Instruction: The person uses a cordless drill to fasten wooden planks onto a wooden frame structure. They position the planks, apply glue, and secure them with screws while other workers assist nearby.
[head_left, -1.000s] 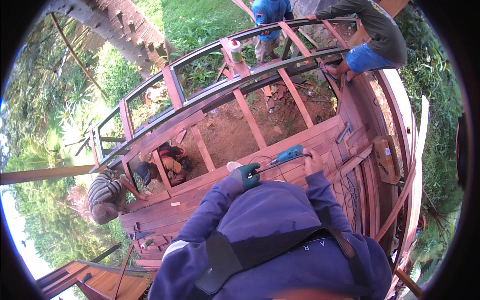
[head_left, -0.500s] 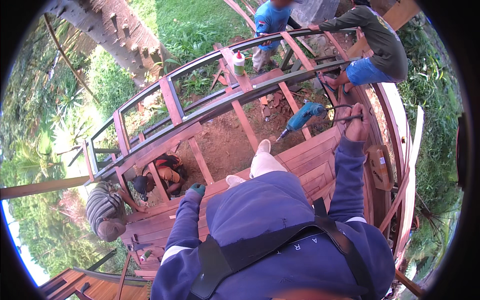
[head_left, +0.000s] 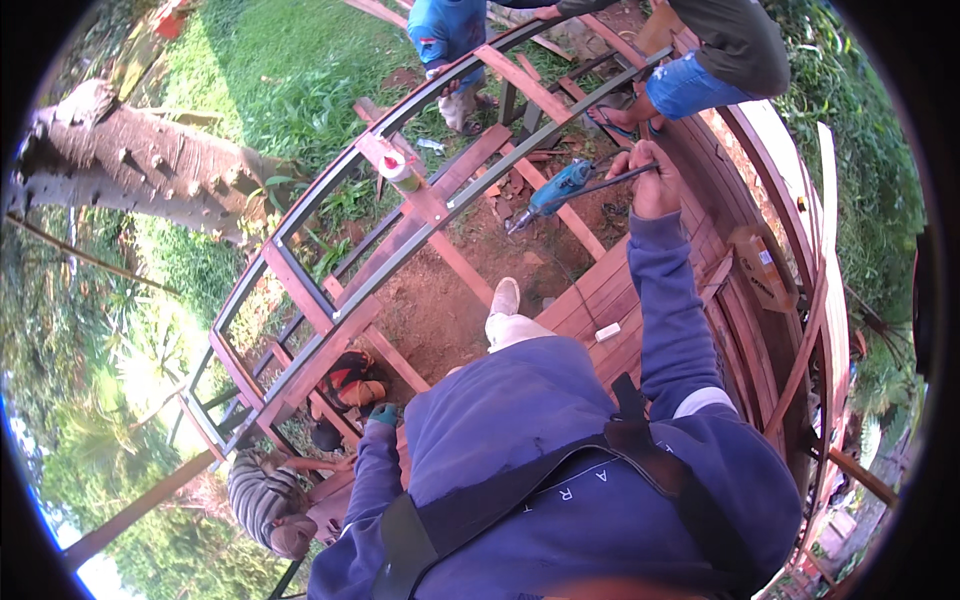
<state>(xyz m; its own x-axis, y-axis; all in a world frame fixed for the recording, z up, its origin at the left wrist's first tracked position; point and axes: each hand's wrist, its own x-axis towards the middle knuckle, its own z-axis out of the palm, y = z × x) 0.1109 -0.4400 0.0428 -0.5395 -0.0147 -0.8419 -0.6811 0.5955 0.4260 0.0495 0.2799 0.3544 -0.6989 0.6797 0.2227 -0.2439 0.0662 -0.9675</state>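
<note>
My right hand (head_left: 655, 182), bare, is closed around the dark cord (head_left: 622, 179) of a blue power drill (head_left: 565, 187). The drill hangs from that cord left of the hand, its chuck slanting down over the open wooden framing. My left hand (head_left: 383, 413) wears a green glove and is low at the left, near the floor planks and a crouching person. Its fingers are too small and hidden to read. One of my shoes (head_left: 505, 297) shows beside the floor gap.
A glue bottle (head_left: 398, 170) with a red cap stands on the curved frame (head_left: 462, 198). A cardboard box (head_left: 762, 268) and a small white block (head_left: 607, 332) lie on the planks. Co-workers include a blue-shirted person (head_left: 445, 35), one in denim shorts (head_left: 697, 85) and one in stripes (head_left: 265, 495).
The whole view has turned and shifted. My right hand, still on the cord, appears farther up and left with the drill. The small white block on the planks has come into sight.
</note>
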